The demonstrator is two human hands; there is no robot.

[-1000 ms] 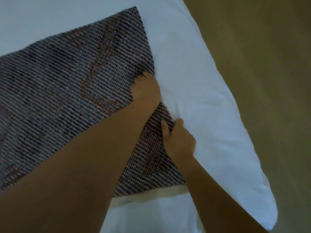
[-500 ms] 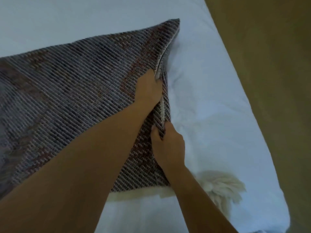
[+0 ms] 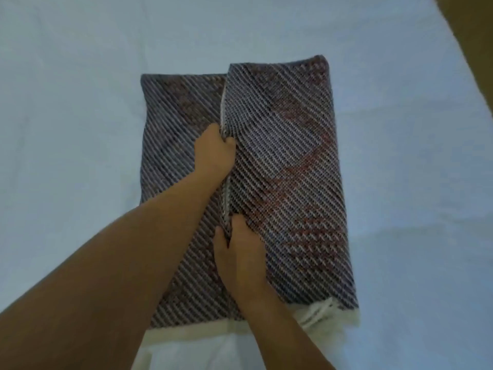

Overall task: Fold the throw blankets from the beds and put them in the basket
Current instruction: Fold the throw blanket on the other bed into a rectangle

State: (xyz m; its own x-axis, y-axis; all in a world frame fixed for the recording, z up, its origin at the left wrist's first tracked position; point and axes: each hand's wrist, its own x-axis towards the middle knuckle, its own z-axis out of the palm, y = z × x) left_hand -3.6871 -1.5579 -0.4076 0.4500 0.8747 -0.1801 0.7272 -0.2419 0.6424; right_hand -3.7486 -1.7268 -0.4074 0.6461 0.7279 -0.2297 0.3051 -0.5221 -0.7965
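Note:
A woven throw blanket (image 3: pixel 282 166) with dark diagonal stripes, reddish patches and a cream fringe lies folded on the white bed. Its right part is doubled over onto the left part, and the folded edge runs down the middle. My left hand (image 3: pixel 213 150) grips that edge at its upper part, fingers curled round it. My right hand (image 3: pixel 240 252) pinches the same edge lower down, thumb on the left side of it. The cream fringe (image 3: pixel 320 313) sticks out at the near right corner. No basket is in view.
The white bed sheet (image 3: pixel 80 129) surrounds the blanket on all sides. A strip of brownish floor (image 3: pixel 474 49) shows past the bed's edge at the upper right.
Both hands have carried the blanket's right edge leftward over the rest, so the blanket now lies as a narrower folded rectangle. The view has swung toward the middle of the bed.

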